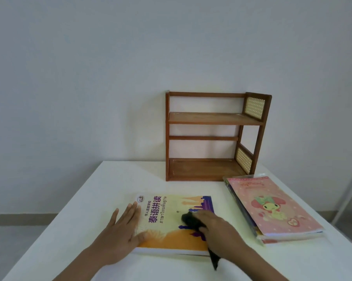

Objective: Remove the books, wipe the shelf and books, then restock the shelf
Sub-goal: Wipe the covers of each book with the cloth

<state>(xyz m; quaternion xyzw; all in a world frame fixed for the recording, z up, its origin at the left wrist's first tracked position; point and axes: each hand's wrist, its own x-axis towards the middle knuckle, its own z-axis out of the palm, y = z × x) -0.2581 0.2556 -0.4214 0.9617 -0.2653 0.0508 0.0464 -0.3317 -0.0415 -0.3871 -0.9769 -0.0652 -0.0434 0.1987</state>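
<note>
A yellow and orange book (167, 211) with purple print lies flat on the white table (86, 199) in front of me. My left hand (123, 230) rests flat on its left edge, fingers spread. My right hand (217, 230) presses a black cloth (189, 220) onto the cover; a strip of the cloth hangs past the book's near edge. The brown wooden shelf (213, 118) stands at the back of the table with both levels bare. A pink book (272, 205) tops a small stack to the right.
A plain white wall rises behind the table. The stack of books lies close to the table's right edge. A white post (349, 199) stands at the far right, with grey floor beyond.
</note>
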